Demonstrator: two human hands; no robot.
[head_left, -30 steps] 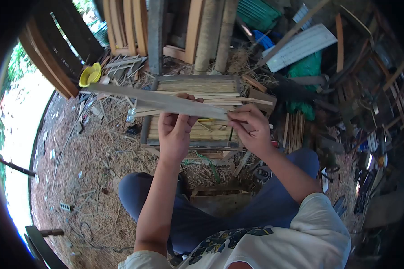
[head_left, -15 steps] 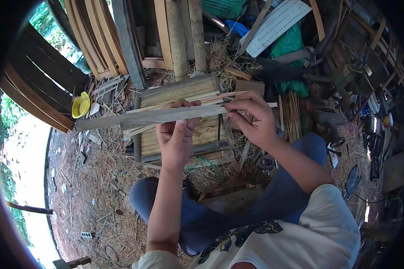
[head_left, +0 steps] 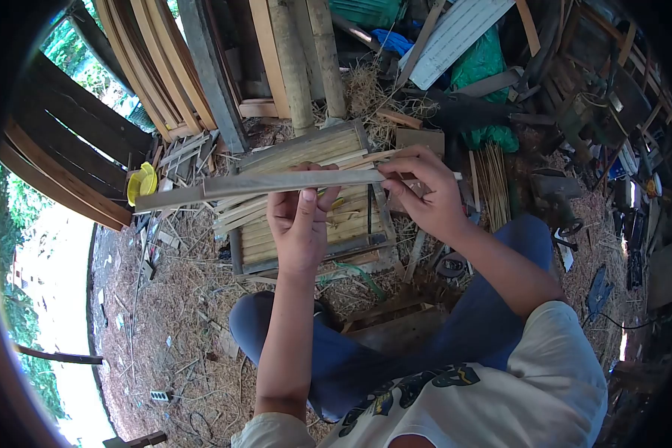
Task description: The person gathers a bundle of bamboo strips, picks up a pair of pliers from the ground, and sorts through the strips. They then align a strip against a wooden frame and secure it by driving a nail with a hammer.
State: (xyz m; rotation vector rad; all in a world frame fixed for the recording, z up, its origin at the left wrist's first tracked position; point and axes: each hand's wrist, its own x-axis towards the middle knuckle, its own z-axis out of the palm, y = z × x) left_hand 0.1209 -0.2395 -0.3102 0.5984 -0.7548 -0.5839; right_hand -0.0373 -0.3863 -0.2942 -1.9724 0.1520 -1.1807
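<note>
My left hand (head_left: 300, 224) grips a long grey bamboo strip (head_left: 224, 188) near its middle, thumb on top, and holds it roughly level in front of me. My right hand (head_left: 424, 196) pinches the strip's right end between fingertips. The strip's left end reaches out toward a yellow bowl (head_left: 141, 183). Below the hands on the ground lies a woven bamboo panel (head_left: 355, 216) in a dark frame, with several loose pale strips (head_left: 235, 211) lying across it.
Straw and scraps cover the ground. Wooden planks and bamboo poles (head_left: 306, 52) lean at the back. A bundle of thin sticks (head_left: 493, 183) stands right of the panel, beside green plastic (head_left: 481, 67) and tools. My knees in blue trousers (head_left: 336, 358) are below.
The strip has tilted from sloping down to the right toward level and come slightly higher. The camera view has shifted; both hands kept their hold.
</note>
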